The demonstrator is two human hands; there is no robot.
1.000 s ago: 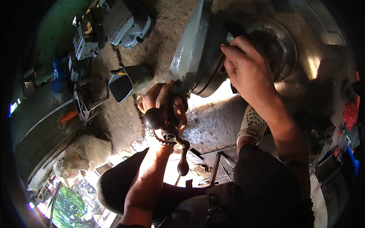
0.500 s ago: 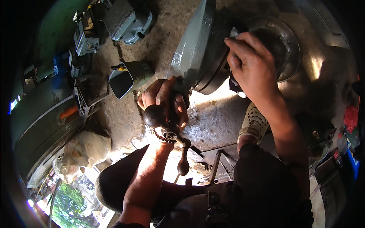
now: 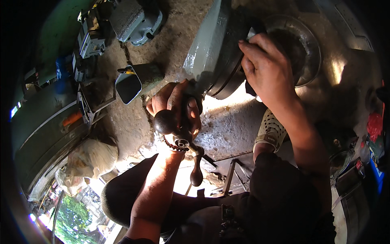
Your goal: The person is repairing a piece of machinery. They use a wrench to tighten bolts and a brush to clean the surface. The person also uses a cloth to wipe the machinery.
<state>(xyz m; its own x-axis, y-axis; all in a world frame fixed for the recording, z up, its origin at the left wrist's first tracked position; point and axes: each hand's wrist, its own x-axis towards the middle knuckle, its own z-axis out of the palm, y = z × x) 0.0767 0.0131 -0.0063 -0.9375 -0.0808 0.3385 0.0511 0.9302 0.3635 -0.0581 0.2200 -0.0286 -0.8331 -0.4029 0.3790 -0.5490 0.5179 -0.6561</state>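
My left hand [image 3: 174,103] is wrapped around a dark part behind a ball-ended crank handle [image 3: 182,142], which has a black ball on one arm and a tapered grip on the other. The crank belongs to a grey-green painted machine casting [image 3: 207,44]. My right hand [image 3: 266,67] is closed in a pinch beside the dark, round-edged machine body [image 3: 227,73]. From its fingertips sticks a small pale piece [image 3: 252,32], perhaps cloth or paper, with something dark behind it. The hand hides most of this piece.
On the concrete floor [image 3: 227,134] stand an open rectangular tube [image 3: 129,87] and a grey-green casting [image 3: 140,30]. A round metal rim [image 3: 310,49] lies beyond my right hand. Plastic sheeting [image 3: 91,160] hangs at lower left. My foot wears a perforated clog [image 3: 270,132].
My right hand has shifted slightly up and to the left with the pale piece. The left hand keeps its hold, and the crank stands practically the same.
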